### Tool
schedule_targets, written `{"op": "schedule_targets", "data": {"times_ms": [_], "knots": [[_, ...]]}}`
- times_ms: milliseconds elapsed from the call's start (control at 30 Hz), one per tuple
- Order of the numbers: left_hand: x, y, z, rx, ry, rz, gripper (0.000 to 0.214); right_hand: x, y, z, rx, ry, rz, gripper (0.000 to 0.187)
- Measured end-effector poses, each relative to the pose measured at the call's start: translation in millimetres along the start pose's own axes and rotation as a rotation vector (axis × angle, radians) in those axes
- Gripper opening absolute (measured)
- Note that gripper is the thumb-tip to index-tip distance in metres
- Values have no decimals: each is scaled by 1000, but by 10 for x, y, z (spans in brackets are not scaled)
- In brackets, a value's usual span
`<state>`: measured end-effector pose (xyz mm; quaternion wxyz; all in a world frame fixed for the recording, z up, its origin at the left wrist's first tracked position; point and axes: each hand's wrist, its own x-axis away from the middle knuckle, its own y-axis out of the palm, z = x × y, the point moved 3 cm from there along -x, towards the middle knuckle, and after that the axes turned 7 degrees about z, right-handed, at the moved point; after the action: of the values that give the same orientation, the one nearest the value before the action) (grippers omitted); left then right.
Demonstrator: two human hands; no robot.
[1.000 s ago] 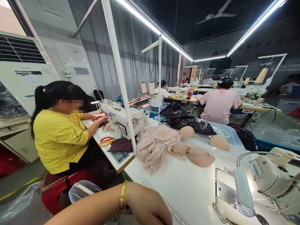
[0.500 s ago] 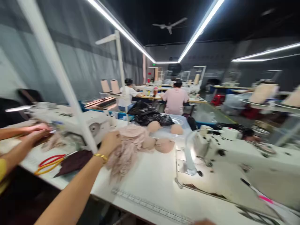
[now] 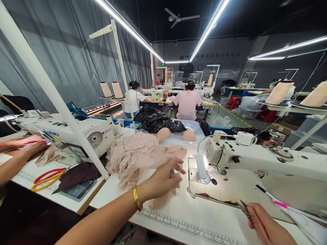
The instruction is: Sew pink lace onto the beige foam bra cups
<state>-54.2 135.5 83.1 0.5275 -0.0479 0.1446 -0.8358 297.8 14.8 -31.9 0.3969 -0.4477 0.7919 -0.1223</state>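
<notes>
My left hand (image 3: 165, 178), a gold bangle on its wrist, is over the white table in front of the sewing machine (image 3: 230, 156). Its fingers are curled around a beige lace piece (image 3: 159, 201), which shows blurred under the palm; the exact grip is partly hidden. Behind it lies a heap of beige lace (image 3: 136, 146). Beige bra cups (image 3: 176, 152) rest beside that heap, near the lit needle area. At the lower right, my right hand (image 3: 265, 221) is closed on small thread snips (image 3: 245, 209), their blades pointing up and left.
A ruler strip (image 3: 178, 223) runs along the front edge. To the left, a co-worker's hands (image 3: 33, 146) are at another sewing machine (image 3: 84, 136), near red-and-yellow-handled scissors (image 3: 48, 178) and dark cloth (image 3: 78, 177). A pen (image 3: 281, 204) lies right. More cups (image 3: 189, 135) sit on a plastic bin.
My left hand has moved right and nearer from the lace heap, with beige lace now under it. My right hand has risen into view with the snips. The view has shifted slightly.
</notes>
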Motion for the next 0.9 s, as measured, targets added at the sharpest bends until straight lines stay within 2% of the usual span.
{"op": "schedule_targets", "data": {"times_ms": [33,67,100,200,300,400,500,567,600,633,667,700,733,767,800,833,900], "knots": [[39,207,-120,31,-43,-86,54,35,86,-205,2,-11,-68,16],[74,367,-227,64,-87,-150,62,70,200,-412,2,-95,-213,14],[102,479,-312,98,-128,-189,68,88,283,-596,33,-198,-229,17],[139,620,-427,167,-206,-230,78,97,502,-967,193,-478,-102,20],[150,663,-415,208,-235,-245,87,76,700,-1154,345,-601,-31,25],[171,684,-374,159,-226,-248,92,65,808,-1305,379,-700,4,29],[217,523,-271,38,-191,-319,95,73,743,-1267,365,-721,15,33],[263,219,-155,-121,-139,-355,84,62,584,-1038,388,-664,1,29],[282,8,-90,-233,-99,-323,72,43,475,-871,427,-612,1,26],[291,-236,-28,-347,-66,-201,59,20,366,-693,487,-573,-19,28],[297,-491,39,-466,-9,-7,51,-1,260,-534,536,-576,-29,32],[307,-709,101,-576,69,177,46,-15,164,-423,551,-636,-7,34],[313,-863,138,-657,132,308,43,-33,92,-347,581,-654,21,36],[311,-945,149,-710,188,401,40,-42,56,-325,566,-658,31,36],[295,-948,133,-735,233,427,36,-42,62,-357,509,-642,24,34],[268,-877,94,-739,266,395,33,-31,111,-433,416,-598,-9,30],[208,-577,-14,-734,308,225,30,27,325,-681,183,-508,-132,21]]}}
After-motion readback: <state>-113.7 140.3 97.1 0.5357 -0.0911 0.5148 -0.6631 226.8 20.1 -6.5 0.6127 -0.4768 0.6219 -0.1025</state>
